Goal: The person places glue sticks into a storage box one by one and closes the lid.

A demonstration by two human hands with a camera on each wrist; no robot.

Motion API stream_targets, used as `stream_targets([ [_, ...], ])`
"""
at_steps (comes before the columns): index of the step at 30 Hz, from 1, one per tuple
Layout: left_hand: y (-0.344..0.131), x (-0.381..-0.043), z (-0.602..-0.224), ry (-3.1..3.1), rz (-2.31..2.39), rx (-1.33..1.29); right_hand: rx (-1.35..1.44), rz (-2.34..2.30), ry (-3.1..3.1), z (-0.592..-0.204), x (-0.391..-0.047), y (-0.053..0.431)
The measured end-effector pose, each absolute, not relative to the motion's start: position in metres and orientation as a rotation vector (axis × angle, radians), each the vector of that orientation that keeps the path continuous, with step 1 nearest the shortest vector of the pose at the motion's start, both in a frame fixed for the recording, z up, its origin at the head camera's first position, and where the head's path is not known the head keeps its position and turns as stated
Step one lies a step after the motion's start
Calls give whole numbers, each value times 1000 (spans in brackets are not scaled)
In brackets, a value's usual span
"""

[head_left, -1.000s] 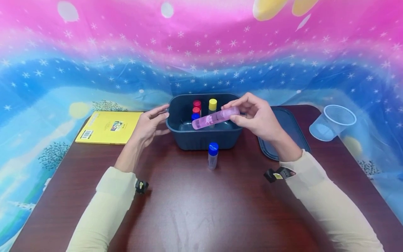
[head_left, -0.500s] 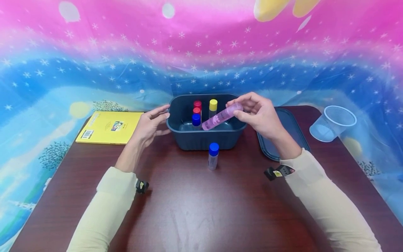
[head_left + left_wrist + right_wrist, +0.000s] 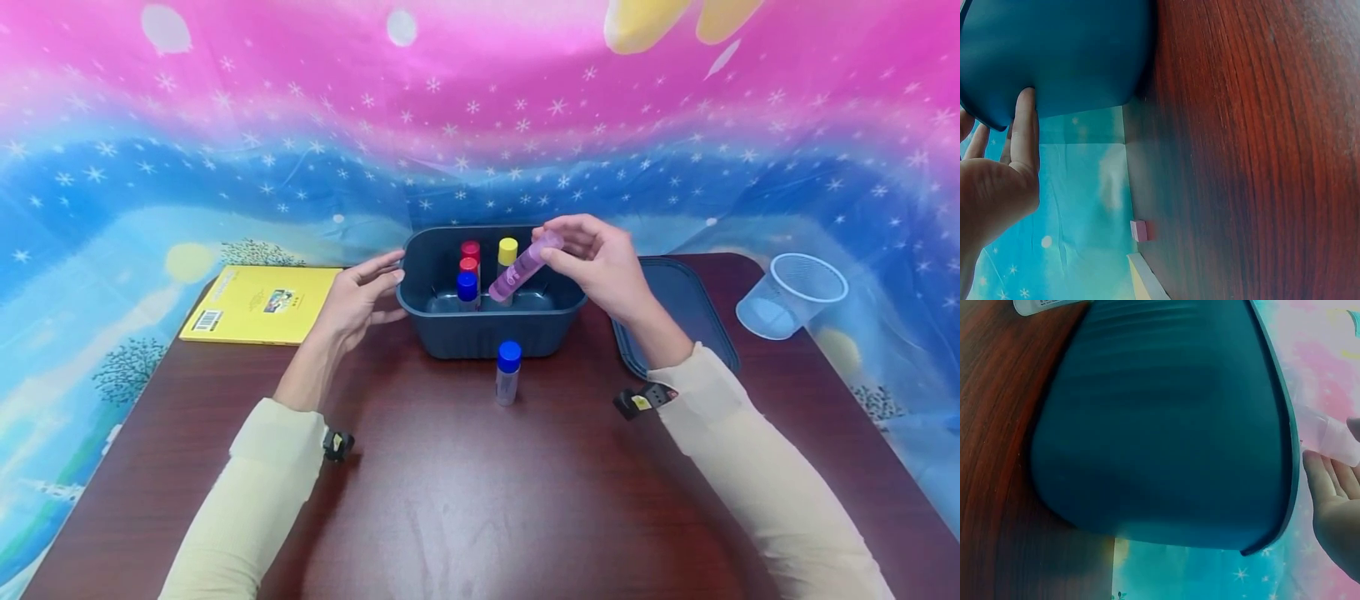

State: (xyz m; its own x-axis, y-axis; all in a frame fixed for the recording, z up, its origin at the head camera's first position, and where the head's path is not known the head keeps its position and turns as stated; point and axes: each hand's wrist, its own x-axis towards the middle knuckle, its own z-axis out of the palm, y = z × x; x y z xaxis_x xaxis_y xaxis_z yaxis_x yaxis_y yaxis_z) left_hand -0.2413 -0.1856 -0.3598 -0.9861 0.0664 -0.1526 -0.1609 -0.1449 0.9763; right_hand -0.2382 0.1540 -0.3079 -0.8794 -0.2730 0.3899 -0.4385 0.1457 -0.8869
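My right hand pinches the upper end of a purple translucent tube with pale print. The tube slants down to the left over a dark blue-grey bin. Upright in the bin are small bottles with a yellow cap, a blue cap and red caps. My left hand rests its extended fingers against the bin's left end; in the left wrist view a finger touches the outer wall. Before the bin stands a clear blue-capped bottle. The right wrist view shows the tube beyond the bin rim.
A yellow book lies at the table's left edge. The dark bin lid lies flat right of the bin, partly behind my right forearm. Farther right is a light blue mesh basket. A patterned cloth hangs behind the table.
The purple tube has tilted more steeply, its left end dropping into the bin opening. My right hand swung slightly right, then back left. My left hand stays at the bin.
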Motion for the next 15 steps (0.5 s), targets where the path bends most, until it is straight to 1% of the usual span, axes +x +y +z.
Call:
stream_targets([
  [15, -186, -242, -360, 1963, 2261, -98, 616, 1759, -2415, -313, -251, 137],
])
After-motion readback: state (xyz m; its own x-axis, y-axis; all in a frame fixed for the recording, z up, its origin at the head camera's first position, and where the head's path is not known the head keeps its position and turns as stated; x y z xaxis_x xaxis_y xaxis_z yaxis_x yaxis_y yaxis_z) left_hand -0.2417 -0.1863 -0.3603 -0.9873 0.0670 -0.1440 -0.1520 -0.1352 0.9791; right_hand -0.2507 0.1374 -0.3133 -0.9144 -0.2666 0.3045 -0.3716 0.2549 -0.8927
